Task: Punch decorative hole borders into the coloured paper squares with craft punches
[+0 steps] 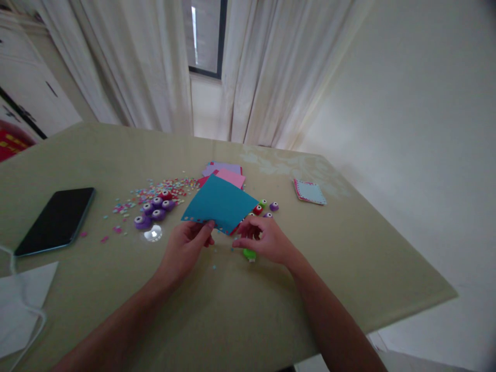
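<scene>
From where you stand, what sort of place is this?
Probably a room in a home: long pale curtains hang by a window, with a white cabinet beyond the table.

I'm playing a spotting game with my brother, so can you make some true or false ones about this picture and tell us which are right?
1. The left hand holds a blue sheet. True.
2. The tablet is to the right of the tiny colored bits. False: it is to their left.
3. A bright green thing is close to the right hand. True.
4. All the tiny colored bits are in a bowl. False: they are scattered on the table.
5. A pink sheet lies beyond the blue sheet. True.
</scene>
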Demonstrator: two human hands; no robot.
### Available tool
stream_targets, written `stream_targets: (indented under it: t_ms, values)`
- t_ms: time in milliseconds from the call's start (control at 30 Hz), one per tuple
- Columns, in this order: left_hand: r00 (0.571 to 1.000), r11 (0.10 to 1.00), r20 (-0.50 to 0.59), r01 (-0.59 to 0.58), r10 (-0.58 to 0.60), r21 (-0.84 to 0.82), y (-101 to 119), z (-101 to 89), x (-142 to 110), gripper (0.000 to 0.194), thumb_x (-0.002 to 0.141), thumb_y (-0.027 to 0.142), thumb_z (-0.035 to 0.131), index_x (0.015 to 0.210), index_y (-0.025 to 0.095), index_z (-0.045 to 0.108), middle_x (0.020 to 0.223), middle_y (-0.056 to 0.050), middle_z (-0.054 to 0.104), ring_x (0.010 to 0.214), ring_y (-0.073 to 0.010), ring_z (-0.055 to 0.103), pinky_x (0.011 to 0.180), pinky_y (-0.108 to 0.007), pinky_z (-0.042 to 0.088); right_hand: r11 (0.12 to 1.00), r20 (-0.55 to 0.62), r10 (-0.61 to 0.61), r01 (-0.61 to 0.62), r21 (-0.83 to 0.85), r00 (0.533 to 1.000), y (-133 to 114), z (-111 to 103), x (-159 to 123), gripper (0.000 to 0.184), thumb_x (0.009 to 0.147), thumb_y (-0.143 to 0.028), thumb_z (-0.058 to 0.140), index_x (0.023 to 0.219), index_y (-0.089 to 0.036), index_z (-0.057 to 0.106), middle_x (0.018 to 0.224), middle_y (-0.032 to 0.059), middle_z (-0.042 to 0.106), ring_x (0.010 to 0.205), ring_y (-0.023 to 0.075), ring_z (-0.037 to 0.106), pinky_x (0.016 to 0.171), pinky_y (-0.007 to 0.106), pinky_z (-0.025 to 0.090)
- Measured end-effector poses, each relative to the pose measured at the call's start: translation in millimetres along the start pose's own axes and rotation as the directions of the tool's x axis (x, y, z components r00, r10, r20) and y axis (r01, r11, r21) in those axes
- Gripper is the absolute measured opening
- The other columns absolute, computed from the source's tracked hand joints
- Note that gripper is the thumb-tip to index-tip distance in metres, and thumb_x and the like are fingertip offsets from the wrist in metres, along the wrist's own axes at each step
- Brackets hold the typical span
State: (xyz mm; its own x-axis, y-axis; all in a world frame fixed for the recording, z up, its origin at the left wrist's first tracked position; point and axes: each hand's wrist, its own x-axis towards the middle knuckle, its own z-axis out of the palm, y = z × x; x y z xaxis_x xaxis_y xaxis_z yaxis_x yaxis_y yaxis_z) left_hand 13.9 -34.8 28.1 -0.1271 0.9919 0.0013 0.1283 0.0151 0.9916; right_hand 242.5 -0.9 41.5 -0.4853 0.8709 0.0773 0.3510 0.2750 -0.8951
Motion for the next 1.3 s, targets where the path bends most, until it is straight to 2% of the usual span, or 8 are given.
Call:
stream_targets:
  t_ms: [167,333,633,700,800,933,1000,1300]
  values:
    - [0.992,0.999,-0.126,0.005,-0.010,-0.040,-4,-2.4,3,0.033,0.083,0.054,0.073,0.072,0.023,0.070,0.066,-0.002,0.075,0.063,-0.0205,0.070,0.063,-0.030,0.054,0.873,0.183,0.006,0.084,-0.481,0.983,-2,-19,-7,0.027,0.080,-0.032,0.092,0.092,-0.019,0.071,0.080,0.0001,0.071,0.067,0.0164,0.063,0.062,0.027,0.043]
    - [0.992,0.997,-0.124,-0.020,0.011,-0.071,-5,-0.3,4,0.035,0.084,0.055,0.072,0.075,0.022,0.069,0.065,-0.003,0.074,0.062,-0.0198,0.069,0.061,-0.029,0.052,0.730,0.103,-0.119,0.158,-0.665,0.987,8,-12,-2,0.011,0.095,-0.012,0.068,0.103,-0.017,0.071,0.104,0.0086,0.073,0.089,0.0224,0.068,0.081,0.035,0.052]
    - [0.940,0.960,-0.204,-0.251,0.273,0.125,1,3.2,-15,0.033,0.099,0.040,0.059,0.071,0.024,0.064,0.061,-0.001,0.070,0.057,-0.0179,0.066,0.059,-0.029,0.051,0.691,-0.026,-0.283,0.185,-0.699,0.959,9,29,17,0.011,0.103,-0.022,0.062,0.103,-0.019,0.073,0.103,0.0116,0.073,0.099,0.0266,0.068,0.088,0.038,0.056]
    - [0.855,0.865,-0.181,-0.442,0.486,0.236,-1,1.0,-23,0.030,0.101,0.034,0.057,0.076,0.023,0.069,0.070,-0.004,0.075,0.065,-0.0198,0.071,0.067,-0.030,0.055,0.630,0.114,-0.299,0.286,-0.722,0.947,1,48,34,0.013,0.099,-0.020,0.067,0.110,-0.018,0.073,0.110,0.0129,0.074,0.106,0.0281,0.068,0.094,0.039,0.057]
    - [0.615,0.622,-0.097,-0.765,0.782,0.166,-4,-2.0,-28,0.023,0.102,0.037,0.058,0.102,0.022,0.075,0.091,-0.008,0.083,0.082,-0.0228,0.079,0.078,-0.033,0.060,0.575,0.270,-0.343,0.429,-0.697,0.899,-14,80,68,0.031,0.102,-0.019,0.066,0.133,-0.021,0.068,0.131,0.0115,0.072,0.119,0.0244,0.066,0.104,0.033,0.054]
    - [0.423,0.424,-0.019,-0.905,0.906,0.037,-8,-1.4,-26,0.030,0.107,0.042,0.052,0.117,0.022,0.072,0.093,-0.008,0.083,0.081,-0.0214,0.079,0.076,-0.032,0.060,0.501,0.322,-0.396,0.496,-0.709,0.860,-27,120,111,0.051,0.101,-0.027,0.070,0.150,-0.020,0.057,0.151,0.0135,0.061,0.129,0.0303,0.061,0.105,0.042,0.055]
    - [0.448,0.448,-0.020,-0.894,0.894,-0.007,-9,0.8,-26,0.028,0.107,0.042,0.054,0.120,0.023,0.071,0.096,-0.008,0.083,0.083,-0.0216,0.079,0.076,-0.032,0.060,0.506,0.292,-0.413,0.483,-0.715,0.863,-27,132,121,0.052,0.098,-0.026,0.075,0.147,-0.021,0.059,0.149,0.0129,0.062,0.128,0.0305,0.061,0.104,0.042,0.055]
    - [0.881,0.927,-0.308,-0.375,0.358,0.005,7,6.4,-27,0.027,0.102,0.035,0.060,0.081,0.021,0.068,0.068,-0.002,0.074,0.059,-0.0169,0.071,0.059,-0.026,0.055,0.605,0.205,-0.352,0.389,-0.694,0.913,3,94,36,0.028,0.096,-0.016,0.067,0.123,-0.023,0.068,0.118,0.0120,0.076,0.101,0.0291,0.070,0.089,0.040,0.056]
